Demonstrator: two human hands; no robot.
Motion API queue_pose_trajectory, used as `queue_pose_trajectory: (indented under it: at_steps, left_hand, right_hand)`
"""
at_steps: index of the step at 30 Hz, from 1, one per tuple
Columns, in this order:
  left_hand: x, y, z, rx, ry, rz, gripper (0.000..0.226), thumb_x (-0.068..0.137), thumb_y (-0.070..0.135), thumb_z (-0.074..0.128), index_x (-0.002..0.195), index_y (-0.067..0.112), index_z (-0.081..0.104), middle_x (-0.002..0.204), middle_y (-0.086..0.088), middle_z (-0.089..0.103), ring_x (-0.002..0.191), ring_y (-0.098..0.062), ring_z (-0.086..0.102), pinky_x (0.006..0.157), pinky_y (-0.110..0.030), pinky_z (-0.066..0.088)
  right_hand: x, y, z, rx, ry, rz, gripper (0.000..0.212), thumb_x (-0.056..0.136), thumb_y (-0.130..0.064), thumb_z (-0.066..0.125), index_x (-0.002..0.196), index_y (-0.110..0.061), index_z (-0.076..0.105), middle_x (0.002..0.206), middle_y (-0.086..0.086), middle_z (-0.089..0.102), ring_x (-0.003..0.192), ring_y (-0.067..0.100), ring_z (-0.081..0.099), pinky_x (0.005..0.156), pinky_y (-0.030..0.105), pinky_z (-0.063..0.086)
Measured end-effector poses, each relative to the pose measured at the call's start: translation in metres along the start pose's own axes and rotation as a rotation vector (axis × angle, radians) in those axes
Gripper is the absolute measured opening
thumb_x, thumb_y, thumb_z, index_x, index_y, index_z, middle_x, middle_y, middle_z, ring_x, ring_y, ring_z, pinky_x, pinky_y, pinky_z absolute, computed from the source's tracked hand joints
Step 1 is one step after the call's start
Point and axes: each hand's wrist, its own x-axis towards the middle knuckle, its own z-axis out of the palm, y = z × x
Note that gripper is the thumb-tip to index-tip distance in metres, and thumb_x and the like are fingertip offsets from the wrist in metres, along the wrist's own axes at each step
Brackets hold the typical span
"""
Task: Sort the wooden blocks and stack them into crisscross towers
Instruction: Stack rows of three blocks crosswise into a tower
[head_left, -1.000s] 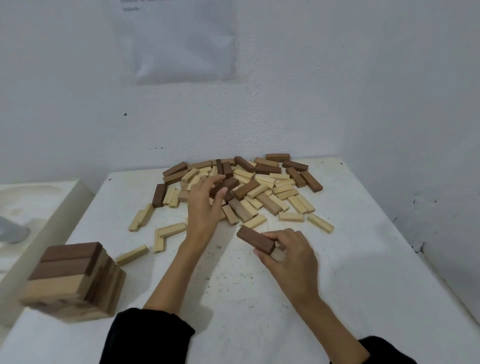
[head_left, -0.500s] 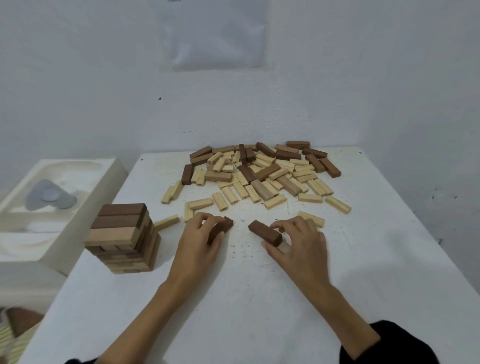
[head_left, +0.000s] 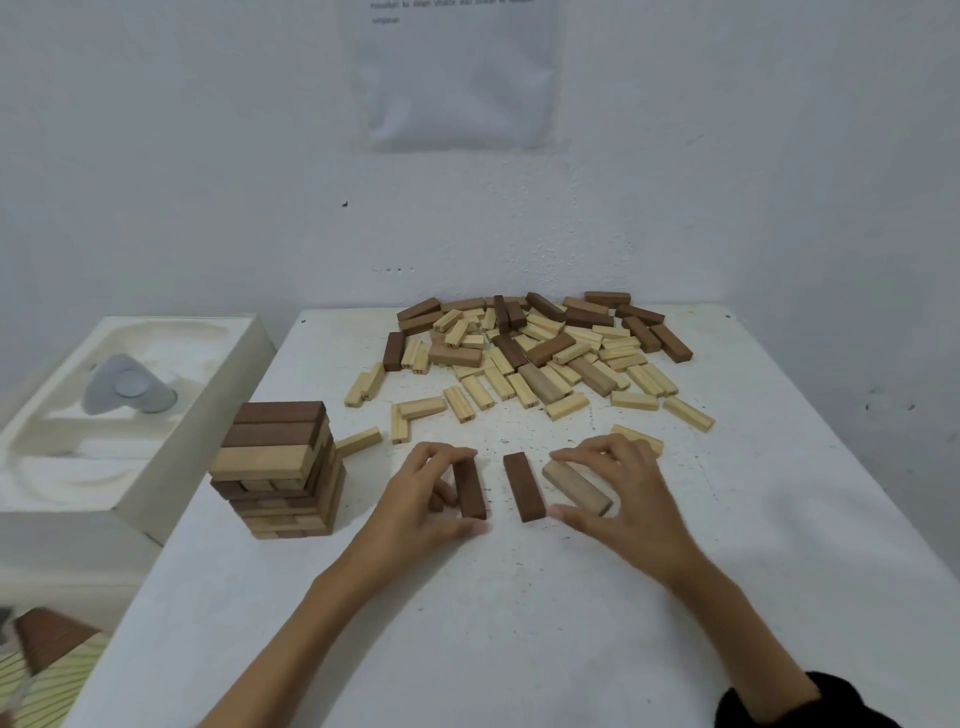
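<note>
The left hand pinches a dark block on the counter, its long axis running near to far. A second dark block lies free just right of it, parallel, between the hands. The right hand curls round a tan block angled far-left to near-right, which likely needs turning to match.

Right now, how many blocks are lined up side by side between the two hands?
3: one dark block gripped by the left hand, a second dark block free in the middle, a tan block under the curled right hand. None seems hidden.
</note>
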Motion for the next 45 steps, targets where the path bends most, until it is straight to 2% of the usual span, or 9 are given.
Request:
queue_pose_trajectory:
  at_steps: [3, 6, 11, 15, 19, 23, 29, 36, 45]
  left_hand:
    - [0.005, -0.002, 0.002, -0.001, -0.001, -0.016, 0.072, 0.066, 0.03, 0.085, 0.125, 0.038, 0.045, 0.122, 0.021, 0.037, 0.093, -0.004, 0.052, 0.073, -0.01, 0.042]
    - [0.013, -0.001, 0.005, -0.011, -0.018, 0.002, 0.074, 0.067, 0.025, 0.085, 0.128, 0.037, 0.044, 0.121, 0.016, 0.041, 0.094, -0.004, 0.051, 0.075, -0.009, 0.041]
    - [0.024, 0.001, 0.01, -0.029, -0.117, 0.076, 0.078, 0.065, 0.027, 0.086, 0.127, 0.042, 0.042, 0.118, 0.015, 0.046, 0.097, -0.001, 0.049, 0.081, -0.012, 0.04]
    - [0.028, 0.001, 0.011, 0.0, -0.141, 0.108, 0.079, 0.066, 0.028, 0.085, 0.132, 0.036, 0.043, 0.121, 0.016, 0.045, 0.101, 0.002, 0.046, 0.081, -0.01, 0.039]
    - [0.029, -0.002, 0.008, 0.031, -0.175, 0.101, 0.085, 0.068, 0.033, 0.084, 0.138, 0.035, 0.037, 0.125, 0.02, 0.04, 0.107, 0.008, 0.041, 0.083, -0.007, 0.036]
    - [0.03, -0.003, 0.008, 0.112, -0.185, 0.095, 0.083, 0.068, 0.044, 0.081, 0.139, 0.034, 0.038, 0.126, 0.018, 0.038, 0.115, 0.002, 0.033, 0.092, -0.01, 0.03]
    - [0.035, -0.001, 0.01, 0.125, -0.19, 0.109, 0.074, 0.064, 0.051, 0.076, 0.129, 0.03, 0.048, 0.118, 0.016, 0.044, 0.112, -0.002, 0.036, 0.095, -0.019, 0.035]
    - [0.039, -0.002, 0.009, 0.111, -0.204, 0.109, 0.078, 0.056, 0.063, 0.07, 0.125, 0.034, 0.05, 0.116, 0.019, 0.044, 0.112, 0.002, 0.036, 0.09, -0.009, 0.03]
    - [0.035, -0.002, 0.009, 0.094, -0.178, 0.106, 0.074, 0.059, 0.059, 0.073, 0.125, 0.033, 0.05, 0.117, 0.018, 0.045, 0.111, 0.004, 0.037, 0.084, -0.002, 0.028]
  right_hand:
    - [0.004, 0.013, -0.023, -0.006, -0.338, 0.161, 0.078, 0.061, -0.053, 0.079, 0.127, -0.049, 0.037, 0.121, -0.016, 0.039, 0.114, 0.004, 0.034, 0.099, 0.026, 0.035]
    - [0.013, 0.016, -0.031, 0.04, -0.439, 0.169, 0.078, 0.065, -0.036, 0.083, 0.127, -0.047, 0.038, 0.116, -0.017, 0.042, 0.106, 0.003, 0.043, 0.094, 0.025, 0.04]
    - [0.026, 0.003, -0.019, -0.013, -0.354, 0.124, 0.075, 0.062, -0.041, 0.083, 0.125, -0.045, 0.043, 0.096, -0.016, 0.052, 0.083, 0.004, 0.046, 0.075, 0.025, 0.043]
    - [0.025, -0.004, -0.004, -0.119, -0.26, 0.104, 0.088, 0.057, -0.056, 0.08, 0.134, -0.041, 0.04, 0.091, -0.015, 0.051, 0.079, 0.0, 0.044, 0.063, 0.016, 0.031]
    - [0.025, 0.001, -0.012, -0.058, -0.37, 0.142, 0.096, 0.057, -0.048, 0.083, 0.136, -0.044, 0.028, 0.097, -0.018, 0.049, 0.085, 0.002, 0.044, 0.074, 0.021, 0.039]
    - [0.027, 0.009, -0.016, -0.011, -0.375, 0.126, 0.083, 0.06, -0.041, 0.084, 0.13, -0.041, 0.041, 0.097, -0.017, 0.048, 0.089, 0.004, 0.044, 0.08, 0.025, 0.043]
    - [0.032, 0.01, -0.004, -0.093, -0.319, 0.049, 0.076, 0.053, -0.056, 0.083, 0.115, -0.049, 0.04, 0.101, -0.025, 0.04, 0.096, 0.003, 0.036, 0.082, 0.026, 0.034]
    - [0.033, 0.009, 0.0, -0.061, -0.338, 0.022, 0.081, 0.046, -0.077, 0.06, 0.12, -0.051, 0.038, 0.105, -0.028, 0.037, 0.102, 0.0, 0.032, 0.087, 0.025, 0.028]
    - [0.032, 0.01, 0.003, -0.064, -0.313, 0.004, 0.085, 0.047, -0.078, 0.058, 0.124, -0.045, 0.045, 0.111, -0.022, 0.039, 0.107, 0.002, 0.031, 0.092, 0.027, 0.028]
